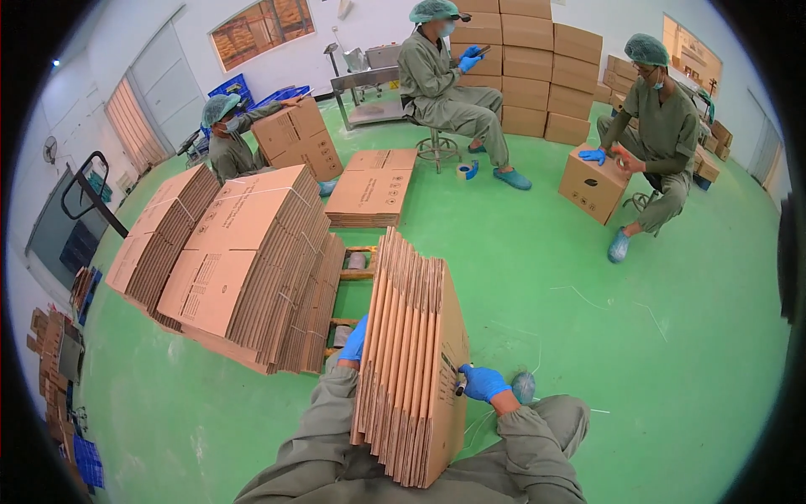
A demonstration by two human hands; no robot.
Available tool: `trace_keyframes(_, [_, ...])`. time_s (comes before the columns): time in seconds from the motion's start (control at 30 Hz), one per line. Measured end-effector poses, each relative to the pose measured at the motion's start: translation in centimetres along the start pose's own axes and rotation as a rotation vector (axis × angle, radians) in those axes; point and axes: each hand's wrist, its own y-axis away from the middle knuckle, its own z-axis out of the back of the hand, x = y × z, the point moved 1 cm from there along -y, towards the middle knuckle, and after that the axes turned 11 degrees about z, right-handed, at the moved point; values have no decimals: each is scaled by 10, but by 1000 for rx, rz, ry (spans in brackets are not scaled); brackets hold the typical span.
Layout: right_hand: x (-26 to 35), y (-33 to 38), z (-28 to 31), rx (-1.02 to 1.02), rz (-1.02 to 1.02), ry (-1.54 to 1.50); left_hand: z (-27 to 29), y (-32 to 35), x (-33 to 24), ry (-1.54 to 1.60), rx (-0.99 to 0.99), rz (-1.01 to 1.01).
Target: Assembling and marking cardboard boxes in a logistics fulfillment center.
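Note:
A thick batch of flattened cardboard cartons [411, 353] stands on edge in front of me, between my arms and above my lap. My left hand [353, 343], in a blue glove, is at the batch's left side; the cardboard hides its fingers. On the right side, my blue-gloved right hand [485, 384] is closed at the outer carton's printed face. A small dark object with a pale end [461, 384] shows at its fingertips, too little of it to name.
Strapped stacks of flattened cartons [227, 244] stand at left by a wooden pallet [359, 267]. Another flat pile [369, 189] lies beyond. Three co-workers sit around; one holds a carton [298, 139], another leans on a closed box [592, 185]. Loose white straps [579, 294] lie on the green floor.

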Motion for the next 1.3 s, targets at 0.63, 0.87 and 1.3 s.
trace_keyframes(0.63, [-2,3,0,-29,33,-2,6,-10,8,-94,24,-39])
trace_keyframes(0.87, [-2,2,-1,-17,30,5,-3,0,0,31,19,2])
trace_keyframes(1.3, [2,2,3,17,1,18,-1,-5,3,139,18,61])
